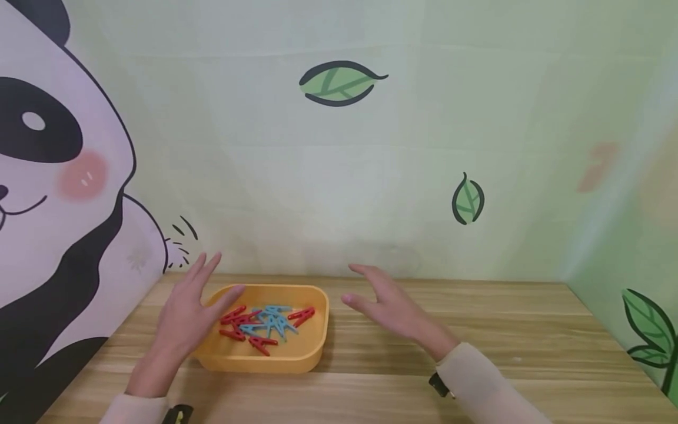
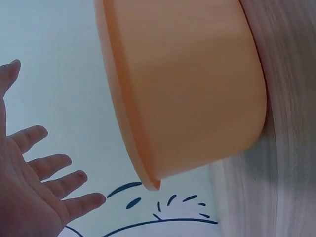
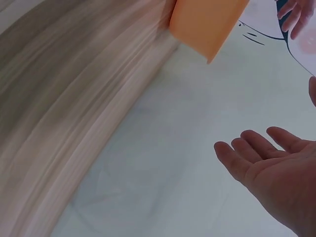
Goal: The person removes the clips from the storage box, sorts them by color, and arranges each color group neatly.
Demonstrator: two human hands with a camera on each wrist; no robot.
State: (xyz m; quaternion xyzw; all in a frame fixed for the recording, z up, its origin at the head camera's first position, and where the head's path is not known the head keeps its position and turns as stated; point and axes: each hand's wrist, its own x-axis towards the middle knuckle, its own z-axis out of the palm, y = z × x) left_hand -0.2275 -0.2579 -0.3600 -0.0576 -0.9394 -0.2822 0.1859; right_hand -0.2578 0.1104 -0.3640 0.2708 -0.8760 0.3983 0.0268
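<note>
An orange tray (image 1: 312,330) sits on the wooden table and holds several red and blue clothes pegs (image 1: 265,324). My left hand (image 1: 188,312) hovers just left of the tray with fingers spread and straight, the thumb over the tray's rim, holding nothing. My right hand (image 1: 389,306) hangs open to the right of the tray, apart from it. In the left wrist view the tray's outer wall (image 2: 182,94) fills the frame beside my spread left fingers (image 2: 47,187). In the right wrist view my right fingers (image 3: 269,153) are open, with the tray (image 3: 207,22) at the top.
The wooden table (image 1: 477,341) runs to the right of the tray. A wall with a panda drawing (image 1: 53,176) stands on the left, a pale green wall with leaf drawings (image 1: 339,82) behind and on the right.
</note>
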